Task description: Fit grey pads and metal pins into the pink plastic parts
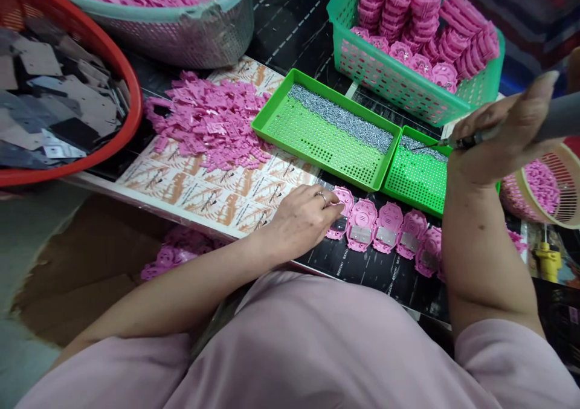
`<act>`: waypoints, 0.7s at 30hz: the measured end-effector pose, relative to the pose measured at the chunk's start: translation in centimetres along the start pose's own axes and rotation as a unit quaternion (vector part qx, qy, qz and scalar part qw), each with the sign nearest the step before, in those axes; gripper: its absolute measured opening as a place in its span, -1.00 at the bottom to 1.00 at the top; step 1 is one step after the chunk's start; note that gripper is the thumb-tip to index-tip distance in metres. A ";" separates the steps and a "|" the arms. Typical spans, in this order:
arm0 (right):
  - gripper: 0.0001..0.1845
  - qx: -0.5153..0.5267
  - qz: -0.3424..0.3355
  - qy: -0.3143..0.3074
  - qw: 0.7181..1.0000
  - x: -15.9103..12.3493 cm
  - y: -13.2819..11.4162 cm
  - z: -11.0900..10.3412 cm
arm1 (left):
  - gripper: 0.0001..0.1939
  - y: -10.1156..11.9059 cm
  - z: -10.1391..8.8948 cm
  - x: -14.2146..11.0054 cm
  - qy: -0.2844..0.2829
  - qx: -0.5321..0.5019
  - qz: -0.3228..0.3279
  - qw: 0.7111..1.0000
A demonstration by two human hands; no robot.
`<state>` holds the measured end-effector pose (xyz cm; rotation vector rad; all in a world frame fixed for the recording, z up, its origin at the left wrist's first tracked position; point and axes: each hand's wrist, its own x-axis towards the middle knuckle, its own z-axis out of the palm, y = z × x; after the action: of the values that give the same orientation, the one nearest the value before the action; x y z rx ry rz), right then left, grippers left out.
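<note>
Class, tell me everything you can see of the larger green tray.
The larger green tray is rectangular, shallow and plastic-looking, with raised walls and a base full of holes. Silvery, metal-looking bits lie heaped along its far side. It lies flat on the tabletop between a pink pile and the smaller green tray. Neither the left hand nor right hand touches it.

1 grey tool (559, 118) partly out-of-frame (rear end)

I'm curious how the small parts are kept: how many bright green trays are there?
2: the longer tray near the picture's centre, and the shorter tray at its right end, partly behind the right forearm, which could hide another.
</note>
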<state>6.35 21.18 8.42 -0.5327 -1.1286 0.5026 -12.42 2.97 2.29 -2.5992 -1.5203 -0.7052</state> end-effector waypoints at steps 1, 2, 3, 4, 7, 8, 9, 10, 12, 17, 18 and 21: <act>-0.49 0.004 0.014 -0.003 1.000 -0.4 -1.1 0.1 | -0.85 0.0 0.0 0.2 0.006 0.003 -0.005 1.000; -0.49 0.015 0.033 -0.021 0.999 -0.9 -2.2 0.1 | -0.83 0.0 0.0 0.4 0.011 0.004 -0.008 1.000; -0.48 0.032 0.053 -0.050 0.997 -1.5 -3.2 0.0 | -0.82 0.0 0.0 0.6 0.014 0.003 -0.010 1.000; -0.47 0.054 0.070 -0.085 0.992 -2.1 -4.1 -0.2 | -0.81 0.0 0.0 1.0 0.016 0.001 -0.012 1.000; -0.48 0.117 0.100 -0.156 0.976 -3.5 -6.2 -0.8 | -0.78 0.1 0.0 2.5 0.010 -0.010 -0.022 1.000; -0.50 0.125 0.104 -0.161 0.974 -3.8 -6.6 -0.9 | -0.76 0.1 0.1 3.3 0.002 -0.012 -0.024 1.000; -0.51 0.122 0.111 -0.158 0.974 -4.0 -6.9 -0.9 | -0.74 0.2 0.2 4.1 -0.008 -0.013 -0.023 1.000; -0.50 0.116 0.113 -0.154 0.975 -4.2 -7.1 -0.8 | -0.74 0.3 0.3 4.9 -0.016 -0.010 -0.026 0.999; -0.47 0.088 0.114 -0.135 0.980 -4.2 -7.4 -0.5 | -0.73 0.5 0.7 6.8 -0.029 -0.008 -0.030 0.999; -0.39 0.017 0.117 -0.060 0.991 -3.7 -7.5 0.0 | -0.80 1.4 2.6 11.3 -0.058 -0.027 -0.013 0.998; -0.39 0.011 0.105 -0.047 0.993 -3.6 -7.2 -0.3 | -0.80 1.5 3.0 12.1 -0.066 -0.032 -0.010 0.997; -0.46 -0.002 0.097 -0.029 0.995 -3.0 -6.3 -2.1 | -0.81 1.9 3.9 13.9 -0.101 -0.041 0.010 0.994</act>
<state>7.95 14.16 9.57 -0.6375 -1.1398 0.6874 -3.63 14.35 4.82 -2.8188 -1.5443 -0.5279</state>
